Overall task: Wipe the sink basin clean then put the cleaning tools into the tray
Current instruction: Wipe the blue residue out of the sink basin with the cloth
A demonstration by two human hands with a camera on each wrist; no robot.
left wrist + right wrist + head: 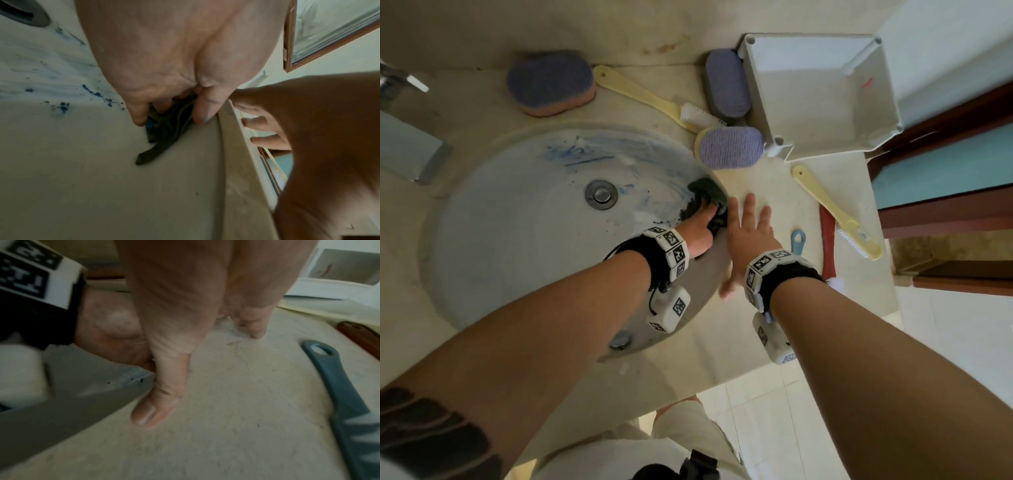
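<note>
The sink basin (524, 240) carries blue smears and specks around its drain (601, 193). My left hand (709, 212) grips a bunched dark green cloth (703, 192) against the basin's right wall, just under the rim. In the left wrist view the cloth (164, 138) sits pinched between thumb and fingers, with one tail hanging out. My right hand (748, 222) lies flat and open on the counter beside the rim, its thumb (152, 402) at the basin edge. The white tray (859, 113) stands at the back right with nothing in it.
On the counter lie a purple-and-orange sponge (551, 84), a purple sponge (727, 82), a purple-and-yellow sponge (729, 147), two yellow brushes (650, 97) (835, 212), a red brush (827, 246) and a blue handle (798, 241) (339, 386). A metal fixture (410, 147) is at the left.
</note>
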